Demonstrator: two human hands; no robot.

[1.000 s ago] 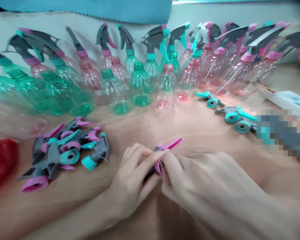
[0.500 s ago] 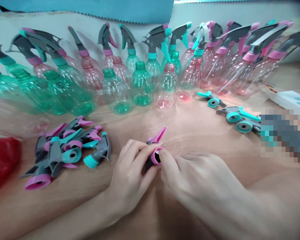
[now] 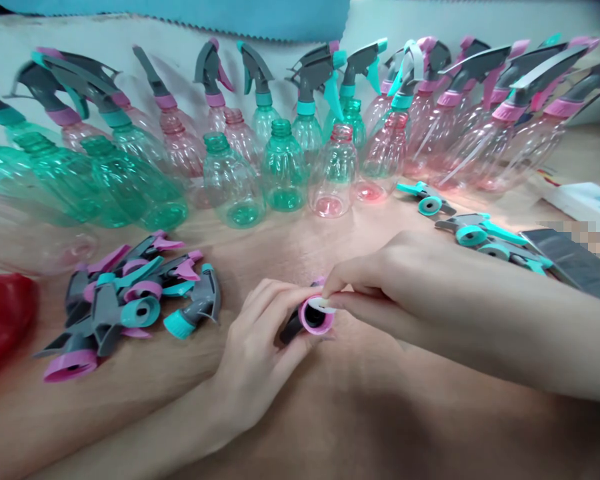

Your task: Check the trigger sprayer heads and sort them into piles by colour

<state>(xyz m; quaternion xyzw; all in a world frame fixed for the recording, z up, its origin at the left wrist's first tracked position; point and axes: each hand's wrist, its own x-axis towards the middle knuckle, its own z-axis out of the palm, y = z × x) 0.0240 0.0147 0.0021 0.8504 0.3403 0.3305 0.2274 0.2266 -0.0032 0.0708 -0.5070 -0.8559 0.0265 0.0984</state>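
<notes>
A grey trigger spray head [image 3: 293, 325] with a pink collar lies in my left hand [image 3: 260, 340], whose fingers are closed round it. The collar's open end faces up toward me, and its inside looks dark. At the far rim of that collar, my right hand [image 3: 375, 283] pinches a small white ring-like washer [image 3: 322, 305] between thumb and finger. The washer is tilted and partly over the opening. Most of the spray head's trigger is hidden behind my hands.
Loose spray heads [image 3: 143, 310] lie heaped at the left, beside a red object [image 3: 3, 320]. More turquoise-collared spray heads [image 3: 473, 235] lie at the right. Behind stand rows of green bottles [image 3: 283, 167] and pink bottles [image 3: 333, 177], several with spray heads on.
My right hand has swung up and to the far side of the collar, and the white washer now shows in its pinch. My left hand keeps its hold on the spray head.
</notes>
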